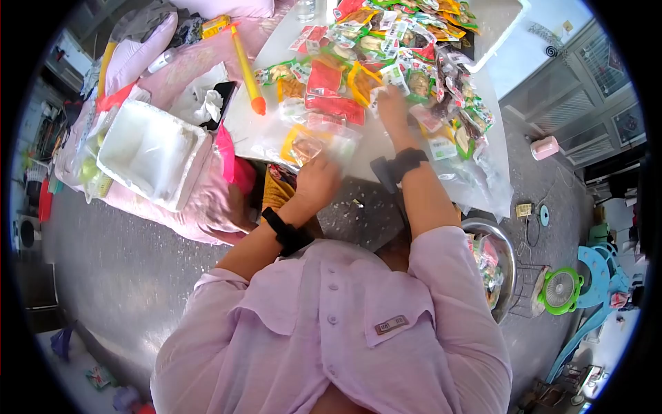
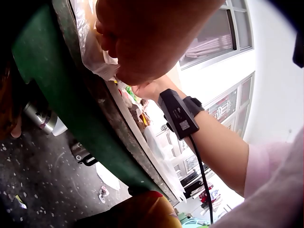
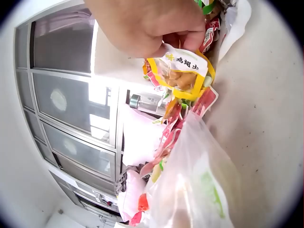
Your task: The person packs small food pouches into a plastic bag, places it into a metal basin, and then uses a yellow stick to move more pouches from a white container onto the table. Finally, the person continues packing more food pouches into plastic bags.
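On the table, my right hand point(image 1: 393, 112) pinches the white top edge of a yellow-bordered snack packet point(image 1: 362, 84). In the right wrist view, thumb and fingers grip that packet point(image 3: 181, 78), and brown food shows through its window. My left hand point(image 1: 320, 181) holds the near side of a clear plastic bag point(image 1: 345, 143) close to the table's front edge. Inside the bag lies another yellow-edged packet point(image 1: 301, 146). The left wrist view shows the back of the left hand point(image 2: 147, 40) with its fingers curled at the bag point(image 2: 90, 52). Red packets point(image 1: 325, 77) lie just beyond the bag.
A heap of snack packets point(image 1: 420, 41) covers the far table, beside a white foam box point(image 1: 500, 34). Loose clear bags point(image 1: 476, 183) hang at the right edge. To the left are a white foam box point(image 1: 148, 148) and a yellow tube point(image 1: 245, 65). A metal basin point(image 1: 509, 262) stands low right.
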`<act>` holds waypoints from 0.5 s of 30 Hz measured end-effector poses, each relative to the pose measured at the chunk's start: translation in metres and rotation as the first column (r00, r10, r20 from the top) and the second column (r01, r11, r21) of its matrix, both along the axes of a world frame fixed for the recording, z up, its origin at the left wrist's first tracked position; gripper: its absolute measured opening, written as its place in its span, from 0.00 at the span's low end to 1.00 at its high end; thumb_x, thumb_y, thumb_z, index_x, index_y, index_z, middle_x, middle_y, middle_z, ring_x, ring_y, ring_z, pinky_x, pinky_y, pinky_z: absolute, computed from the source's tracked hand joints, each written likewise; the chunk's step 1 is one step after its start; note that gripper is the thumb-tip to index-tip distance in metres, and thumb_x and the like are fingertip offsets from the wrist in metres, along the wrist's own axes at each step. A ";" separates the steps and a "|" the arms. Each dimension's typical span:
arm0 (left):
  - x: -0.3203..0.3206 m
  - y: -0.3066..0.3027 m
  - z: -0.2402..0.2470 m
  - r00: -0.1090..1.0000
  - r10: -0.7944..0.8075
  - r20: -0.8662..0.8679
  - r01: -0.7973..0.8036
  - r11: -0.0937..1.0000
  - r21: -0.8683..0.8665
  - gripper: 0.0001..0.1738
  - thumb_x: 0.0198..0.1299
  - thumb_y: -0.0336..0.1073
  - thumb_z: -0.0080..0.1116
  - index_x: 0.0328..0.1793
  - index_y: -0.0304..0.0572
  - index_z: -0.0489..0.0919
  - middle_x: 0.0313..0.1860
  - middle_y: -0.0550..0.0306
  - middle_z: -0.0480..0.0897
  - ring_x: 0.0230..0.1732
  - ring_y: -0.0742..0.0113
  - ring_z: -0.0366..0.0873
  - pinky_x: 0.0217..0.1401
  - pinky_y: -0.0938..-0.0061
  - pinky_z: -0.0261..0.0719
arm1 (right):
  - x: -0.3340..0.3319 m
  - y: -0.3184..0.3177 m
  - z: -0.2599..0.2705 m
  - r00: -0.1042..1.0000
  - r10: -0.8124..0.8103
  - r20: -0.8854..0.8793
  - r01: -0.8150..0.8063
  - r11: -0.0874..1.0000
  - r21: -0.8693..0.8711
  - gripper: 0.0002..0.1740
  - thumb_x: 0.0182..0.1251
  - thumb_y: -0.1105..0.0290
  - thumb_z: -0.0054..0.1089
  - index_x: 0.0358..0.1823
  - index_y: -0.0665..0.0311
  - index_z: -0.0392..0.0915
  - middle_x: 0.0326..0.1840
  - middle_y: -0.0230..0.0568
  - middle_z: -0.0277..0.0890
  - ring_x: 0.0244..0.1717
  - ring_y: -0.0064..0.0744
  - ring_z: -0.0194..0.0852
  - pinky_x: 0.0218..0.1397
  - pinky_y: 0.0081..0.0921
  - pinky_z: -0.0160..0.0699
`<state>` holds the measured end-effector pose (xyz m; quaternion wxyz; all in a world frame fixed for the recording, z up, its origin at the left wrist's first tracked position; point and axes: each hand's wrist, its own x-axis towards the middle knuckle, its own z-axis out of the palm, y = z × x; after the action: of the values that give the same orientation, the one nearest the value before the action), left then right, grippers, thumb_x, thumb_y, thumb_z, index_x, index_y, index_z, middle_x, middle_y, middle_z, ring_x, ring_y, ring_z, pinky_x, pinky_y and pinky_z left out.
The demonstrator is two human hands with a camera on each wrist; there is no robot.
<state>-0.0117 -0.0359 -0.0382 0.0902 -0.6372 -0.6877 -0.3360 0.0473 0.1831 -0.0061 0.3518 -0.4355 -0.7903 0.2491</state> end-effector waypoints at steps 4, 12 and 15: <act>-0.001 0.002 0.009 1.000 -0.002 0.021 0.002 1.000 -0.006 0.04 0.42 0.29 0.52 0.24 0.41 0.69 0.25 0.49 0.70 0.28 0.50 0.70 0.30 0.63 0.70 | 0.018 -0.020 0.017 0.940 0.044 -0.339 -0.133 0.960 -0.245 0.11 0.55 0.70 0.45 0.37 0.69 0.69 0.30 0.48 0.70 0.31 0.37 0.68 0.37 0.27 0.65; 0.000 0.007 0.009 0.955 0.005 0.296 -0.032 0.996 0.086 0.03 0.43 0.27 0.50 0.27 0.39 0.70 0.24 0.47 0.71 0.27 0.49 0.69 0.28 0.64 0.68 | 0.075 -0.088 0.033 0.916 0.259 -0.306 -0.186 0.951 0.248 0.11 0.49 0.77 0.48 0.37 0.68 0.70 0.35 0.47 0.69 0.35 0.38 0.67 0.37 0.27 0.66; 0.000 0.003 0.008 0.950 0.004 0.314 -0.039 0.994 0.106 0.03 0.43 0.27 0.50 0.27 0.39 0.69 0.24 0.48 0.70 0.25 0.50 0.69 0.27 0.65 0.68 | 0.105 -0.100 -0.002 0.899 0.437 -0.021 -0.397 0.836 0.379 0.16 0.42 0.79 0.50 0.38 0.64 0.70 0.42 0.49 0.66 0.41 0.48 0.66 0.40 0.30 0.67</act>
<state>-0.0114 -0.0326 -0.0307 0.0189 -0.5623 -0.6805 -0.4694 0.1522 0.0828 -0.0079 0.4056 -0.1656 -0.8783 0.1913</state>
